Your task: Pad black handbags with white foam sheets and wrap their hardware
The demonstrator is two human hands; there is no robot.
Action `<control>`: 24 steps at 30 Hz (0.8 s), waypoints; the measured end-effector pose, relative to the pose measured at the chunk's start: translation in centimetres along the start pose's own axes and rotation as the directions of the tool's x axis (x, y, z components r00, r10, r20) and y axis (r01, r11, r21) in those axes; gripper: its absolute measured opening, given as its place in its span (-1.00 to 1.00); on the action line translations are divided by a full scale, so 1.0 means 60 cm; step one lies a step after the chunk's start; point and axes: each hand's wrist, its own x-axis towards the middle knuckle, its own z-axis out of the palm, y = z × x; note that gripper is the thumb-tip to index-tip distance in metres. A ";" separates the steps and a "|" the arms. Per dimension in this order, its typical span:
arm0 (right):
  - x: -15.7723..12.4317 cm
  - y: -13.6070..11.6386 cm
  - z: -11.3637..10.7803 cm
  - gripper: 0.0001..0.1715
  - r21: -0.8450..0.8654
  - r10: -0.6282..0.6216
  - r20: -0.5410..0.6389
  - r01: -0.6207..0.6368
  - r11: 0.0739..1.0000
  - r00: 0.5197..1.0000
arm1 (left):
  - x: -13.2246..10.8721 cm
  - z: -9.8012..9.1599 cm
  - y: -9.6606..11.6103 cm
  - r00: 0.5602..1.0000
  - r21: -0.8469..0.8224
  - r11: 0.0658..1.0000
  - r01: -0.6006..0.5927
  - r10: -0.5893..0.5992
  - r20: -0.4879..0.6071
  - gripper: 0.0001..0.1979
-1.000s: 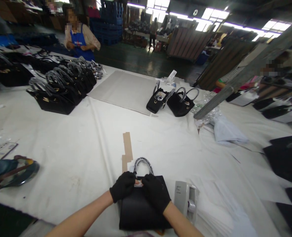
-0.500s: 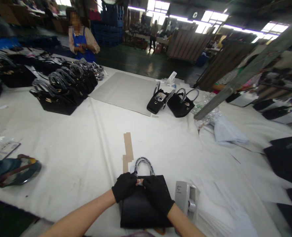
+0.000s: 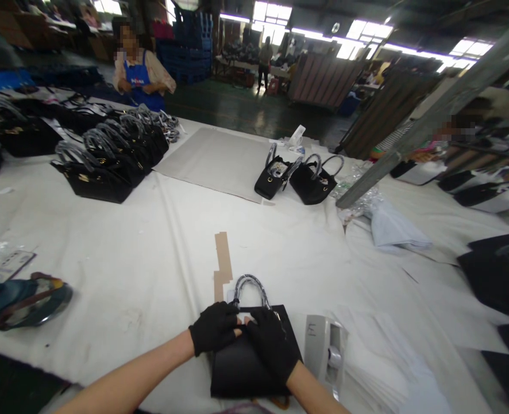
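Observation:
A black handbag (image 3: 246,374) lies on the white-covered table close to me, its plastic-wrapped handles (image 3: 251,283) pointing away. My left hand (image 3: 216,329), in a black fingerless glove, is closed on the bag's top edge at the left, its thumb showing lower down. From the right, my right hand (image 3: 274,344), gloved the same way, grips that edge, fingertips almost meeting the left ones. Between the fingertips shows a small white piece (image 3: 245,317), partly hidden, at the base of the handles. Gloves and fingers cover much of the bag's upper part.
Right of the bag stands a grey tape dispenser (image 3: 319,348) beside white sheets (image 3: 379,368). An iron (image 3: 26,302) lies at left. Cardboard strips (image 3: 223,256) lie ahead. Black handbags (image 3: 103,178) stand far left, two more (image 3: 312,181) near a metal post (image 3: 392,164). A person in a blue apron (image 3: 138,80) stands beyond.
My left hand has shifted slightly left and its thumb now shows lower on the bag. My right hand has turned slightly. The aproned person's arms have moved.

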 end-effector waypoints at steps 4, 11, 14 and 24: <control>-0.006 -0.004 0.006 -0.68 0.013 0.044 -0.009 -0.044 0.999 0.999 | 0.010 0.012 0.007 0.967 -0.109 0.963 0.245 -0.252 -0.049 -0.78; -0.030 -0.041 -0.010 -0.63 0.073 0.125 -0.022 -0.124 0.990 0.992 | -0.006 0.044 0.008 0.930 -0.249 0.926 0.282 -0.328 -0.166 -0.79; -0.086 -0.014 -0.010 -0.54 0.193 0.337 -0.168 -0.304 0.933 0.927 | -0.013 0.054 -0.003 0.932 -0.224 0.940 0.258 -0.303 -0.197 -0.80; -0.415 0.133 0.060 -0.38 0.627 0.905 0.262 -0.772 0.105 0.336 | -0.022 0.054 -0.020 0.976 -0.050 0.998 -0.035 0.023 -0.218 -0.74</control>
